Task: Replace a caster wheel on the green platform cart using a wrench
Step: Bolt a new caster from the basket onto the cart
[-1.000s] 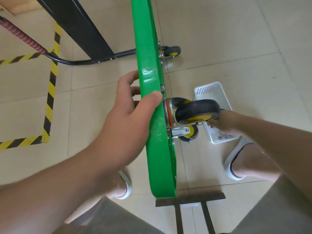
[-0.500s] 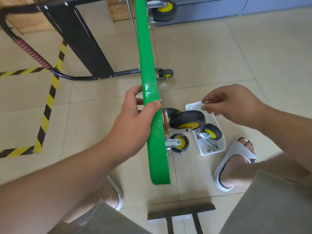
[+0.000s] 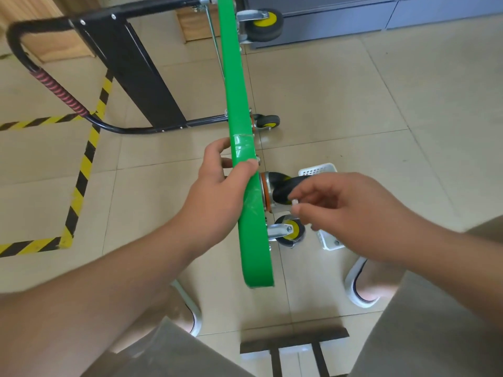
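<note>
One cart on its edge, two hands at work

The left hand (image 3: 215,197) grips the upper edge of the green platform cart (image 3: 255,254), which stands on its side on the tiles. Four caster wheels show on its right face. The right hand (image 3: 340,210) pinches one small pale part (image 3: 294,202) beside the nearer big caster wheel (image 3: 280,186). One white basket (image 3: 317,168) lies behind that hand.

Glossy green cart deck (image 3: 239,137), shiny metal caster bracket (image 3: 277,229).

A workshop or warehouse: tiled floor (image 3: 353,104) with yellow-black hazard tape (image 3: 81,175), wooden crate (image 3: 54,42).
</note>
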`<state>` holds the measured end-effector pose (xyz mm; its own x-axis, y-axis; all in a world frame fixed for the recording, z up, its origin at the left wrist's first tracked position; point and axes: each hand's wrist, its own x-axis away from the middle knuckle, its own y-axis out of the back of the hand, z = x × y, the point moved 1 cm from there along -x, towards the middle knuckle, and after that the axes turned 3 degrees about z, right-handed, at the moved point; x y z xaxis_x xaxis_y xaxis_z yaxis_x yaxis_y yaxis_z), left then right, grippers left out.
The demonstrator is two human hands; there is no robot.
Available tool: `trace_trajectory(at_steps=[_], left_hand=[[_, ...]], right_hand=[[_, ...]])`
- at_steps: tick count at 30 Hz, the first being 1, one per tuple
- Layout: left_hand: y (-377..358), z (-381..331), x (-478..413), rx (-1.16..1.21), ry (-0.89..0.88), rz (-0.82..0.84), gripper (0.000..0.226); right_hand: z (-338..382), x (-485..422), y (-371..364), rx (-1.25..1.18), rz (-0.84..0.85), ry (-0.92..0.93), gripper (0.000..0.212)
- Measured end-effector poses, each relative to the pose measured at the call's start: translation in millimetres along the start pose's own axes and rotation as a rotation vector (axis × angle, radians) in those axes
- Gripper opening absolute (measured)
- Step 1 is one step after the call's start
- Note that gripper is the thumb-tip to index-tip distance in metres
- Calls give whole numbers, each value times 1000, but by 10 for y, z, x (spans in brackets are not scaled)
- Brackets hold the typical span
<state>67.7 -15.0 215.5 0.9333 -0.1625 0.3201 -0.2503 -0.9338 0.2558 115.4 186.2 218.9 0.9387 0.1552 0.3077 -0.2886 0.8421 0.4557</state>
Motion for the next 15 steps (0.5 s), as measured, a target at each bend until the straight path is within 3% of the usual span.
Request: trace_trajectory(at_steps=[6,15], left_hand=[[-1,-7,3,-5,7,13,30],[-1,-11,3,18,19,28,30]], right_hand=[[-238,10,-371,-170,15,-135,15],[-316,-44,-679,-593,27,-376,9]])
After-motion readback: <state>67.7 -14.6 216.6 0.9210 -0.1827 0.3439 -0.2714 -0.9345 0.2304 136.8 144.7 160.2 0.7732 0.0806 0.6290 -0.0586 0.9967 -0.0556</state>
